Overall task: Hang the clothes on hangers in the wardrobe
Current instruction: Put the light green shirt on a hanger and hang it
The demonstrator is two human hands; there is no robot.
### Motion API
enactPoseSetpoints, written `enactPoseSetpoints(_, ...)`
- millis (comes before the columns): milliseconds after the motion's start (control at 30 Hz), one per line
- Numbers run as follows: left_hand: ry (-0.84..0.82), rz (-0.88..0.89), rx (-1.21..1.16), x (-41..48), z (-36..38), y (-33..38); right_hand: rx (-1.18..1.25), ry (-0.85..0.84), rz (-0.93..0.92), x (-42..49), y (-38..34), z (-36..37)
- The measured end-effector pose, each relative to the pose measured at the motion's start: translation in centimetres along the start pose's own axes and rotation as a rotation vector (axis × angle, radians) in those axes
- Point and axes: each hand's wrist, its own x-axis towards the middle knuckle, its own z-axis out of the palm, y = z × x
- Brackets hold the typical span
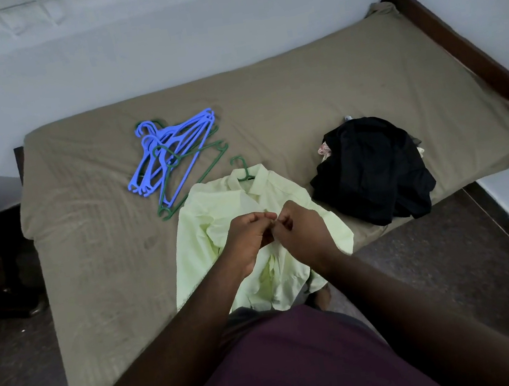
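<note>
Step in hand, we judge: buttoning. Our left hand (pixel 249 237) and right hand (pixel 306 234) pinch the front of the one shirt (pixel 206 232) with closed fingers (pixel 266 216). The shirt lies on the bed (pixel 95 280), with one hanger (pixel 241 169) in its collar. Right of the shirt lies one dark pile (pixel 371 173). Beyond it to the left lie the loose hangers (pixel 173 138), count unclear. The next move calls for lifting by the hook.

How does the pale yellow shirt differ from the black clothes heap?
The pale yellow shirt lies spread out; the black clothes heap is bunched. The shirt has a green hanger at its collar, and the left hand and right hand pinch it; the heap has neither. Both rest on the bed.
</note>
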Motion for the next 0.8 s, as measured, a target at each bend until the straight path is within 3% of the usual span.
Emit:
enactPoseSetpoints(100,0.026,-0.002,-0.036,-0.1,0.2,0.1,-0.209,-0.017,-0.135,0.3,0.0,0.3)
enactPoseSetpoints(167,0.038,-0.006,-0.064,-0.2,0.2,0.0,-0.199,-0.036,-0.142,0.5,0.2,0.2)
enactPoseSetpoints(333,-0.006,-0.05,-0.151,-0.1,-0.1,-0.3,0.087,-0.105,0.046,0.2,0.1,0.1)
enactPoseSetpoints(500,-0.141,-0.025,-0.131,0.0,-0.9,-0.5,0.771,-0.305,0.486,0.5,-0.4,-0.6)
enactPoseSetpoints(633,-0.257,-0.069,-0.108,0.2,-2.2,-0.1,0.868,-0.382,0.552,0.6,-0.2,-0.2)
enactPoseSetpoints(700,-0.26,-0.117,-0.006,0.5,-3.3,-0.3,0.73,-0.434,0.498,0.8,0.4,0.3)
enactPoseSetpoints(800,-0.104,-0.133,0.568,1.5,-6.8,-2.2,0.46,-0.478,0.355,1.4,1.3,1.3)
